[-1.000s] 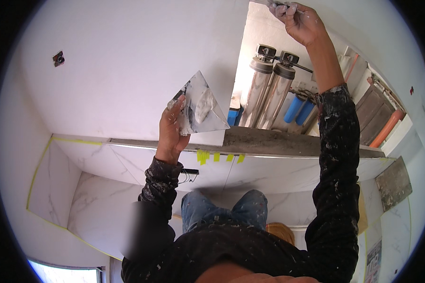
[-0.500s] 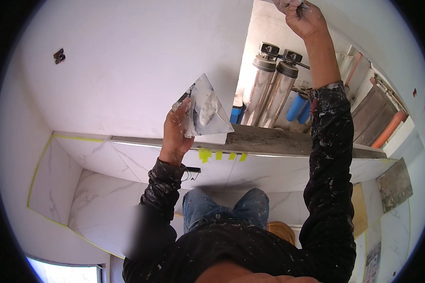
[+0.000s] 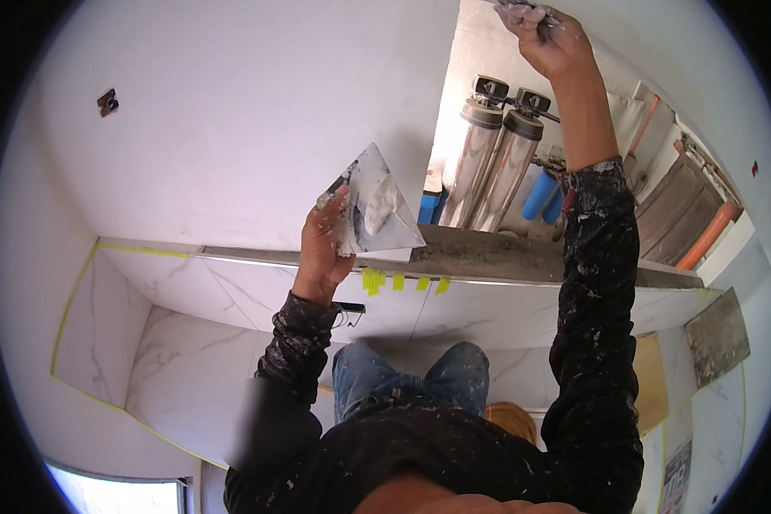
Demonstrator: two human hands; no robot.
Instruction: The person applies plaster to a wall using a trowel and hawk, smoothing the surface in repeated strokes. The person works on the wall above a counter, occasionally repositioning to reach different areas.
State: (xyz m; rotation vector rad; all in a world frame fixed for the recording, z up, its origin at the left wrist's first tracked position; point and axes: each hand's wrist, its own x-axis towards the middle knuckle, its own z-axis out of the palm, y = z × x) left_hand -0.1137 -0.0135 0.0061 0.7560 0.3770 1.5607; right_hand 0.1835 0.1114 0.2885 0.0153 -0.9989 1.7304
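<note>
Hands well apart, folks! We've got the left hand [image 3: 321, 244] near the middle of the frame, clamped on the left edge of a flat plate [image 3: 406, 233] that shows as a triangle, point up, with a soft-looking lump of white paste [image 3: 380, 206] on its face. Up at the top, right of centre, the right hand [image 3: 552, 44] has its fingers curled round what looks like a thin grey tool [image 3: 499, 3], cut off by the upper edge, so we can't tell its full shape.

Now, that plate: we'd call it light and stiff, thin enough to pinch, though the smears could make it slippery and a steep tilt might let the paste slump. Best hold, we reckon, is just where the fingers are, at the left edge, clear of the lump. Below it runs a rough grey ledge [image 3: 488, 254], yellow-green tape strips [image 3: 373, 281] hanging under its front edge, and two shiny cylinders [image 3: 471, 163] stand beyond the opening, right of centre.
</note>
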